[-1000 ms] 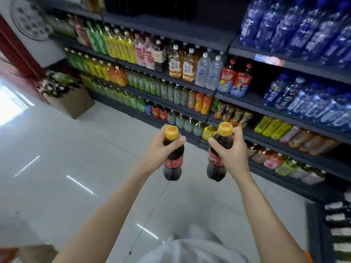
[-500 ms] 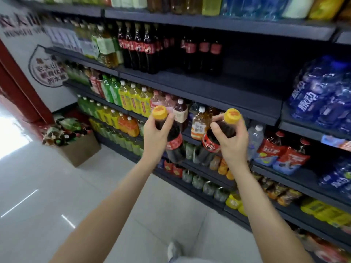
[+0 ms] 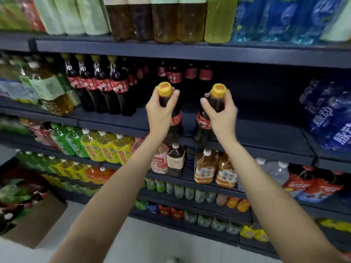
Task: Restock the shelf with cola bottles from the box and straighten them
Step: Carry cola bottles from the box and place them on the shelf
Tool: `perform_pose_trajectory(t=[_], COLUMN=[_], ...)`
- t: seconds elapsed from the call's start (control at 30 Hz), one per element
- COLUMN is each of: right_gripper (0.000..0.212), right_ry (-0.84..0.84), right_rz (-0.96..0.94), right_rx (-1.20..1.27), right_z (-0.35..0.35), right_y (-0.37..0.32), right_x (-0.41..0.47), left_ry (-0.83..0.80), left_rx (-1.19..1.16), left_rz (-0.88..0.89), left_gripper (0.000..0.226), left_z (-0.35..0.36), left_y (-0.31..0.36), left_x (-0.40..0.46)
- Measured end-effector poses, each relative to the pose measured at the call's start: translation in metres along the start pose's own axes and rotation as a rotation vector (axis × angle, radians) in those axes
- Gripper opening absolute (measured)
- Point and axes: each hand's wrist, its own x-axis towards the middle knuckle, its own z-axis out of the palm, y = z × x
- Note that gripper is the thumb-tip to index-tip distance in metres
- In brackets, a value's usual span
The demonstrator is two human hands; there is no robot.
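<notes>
**2 cola bottles held up at the cola shelf**

Left hand [image 3: 161, 114] grips the neck of a cola bottle [image 3: 173, 118], fingers and thumb wrapped just below its yellow cap [image 3: 164, 89]. Right hand [image 3: 223, 114] grips a second cola bottle [image 3: 204, 122] the same way, under its own yellow cap [image 3: 219, 90]. Both bottles hang roughly upright, slightly tilted, red labels showing beside the palms. They are near each other but apart.

Both bottles sit in front of the dark shelf board [image 3: 256, 133]; their bases are level with its front edge. Whether they touch the board I cannot tell.

On that same board, to the left, stands a row of shelved cola bottles [image 3: 106, 86] with red labels, more behind them in the dark. The stretch of board to the right of the hands runs to blue packs of water [image 3: 328, 114].

Shelf above: tall tea and juice bottles [image 3: 165, 18]. Shelves below: green and yellow soft drinks [image 3: 98, 145], orange-labelled tea bottles [image 3: 214, 171]. A cardboard box [image 3: 36, 221] of mixed bottles stands on the floor at lower left.
</notes>
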Motion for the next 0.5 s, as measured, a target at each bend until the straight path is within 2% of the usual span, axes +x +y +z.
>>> perform_pose_trajectory(t=[0.17, 0.3, 0.33, 0.4, 0.47, 0.5], right_gripper=[0.023, 0.038, 0.045, 0.072, 0.102, 0.107], right_ry=[0.041, 0.066, 0.067, 0.017, -0.067, -0.092], right_rz=[0.028, 0.091, 0.098, 0.104, 0.151, 0.181], right_rx=[-0.037, -0.109, -0.126, -0.197, -0.297, -0.330], right_z=[0.044, 0.061, 0.063, 0.061, 0.057, 0.055], right_y=[0.017, 0.036, 0.042, 0.057, 0.073, 0.081], right_x=[0.036, 0.060, 0.060, 0.047, 0.023, 0.011], left_ry=[-0.076, -0.202, -0.256, -0.370, -0.424, -0.420], left_rx=[-0.043, -0.003, 0.040, 0.086, 0.106, 0.117], left_rz=[-0.060, -0.103, -0.075, -0.005, 0.035, 0.058], left_gripper=[0.032, 0.046, 0.054, 0.074, 0.093, 0.098], left_z=[0.018, 0.032, 0.033, 0.030, 0.024, 0.021], left_y=[-0.039, -0.063, -0.072, -0.092, -0.106, -0.112], left_x=[0.050, 0.070, 0.070, 0.066, 0.060, 0.058])
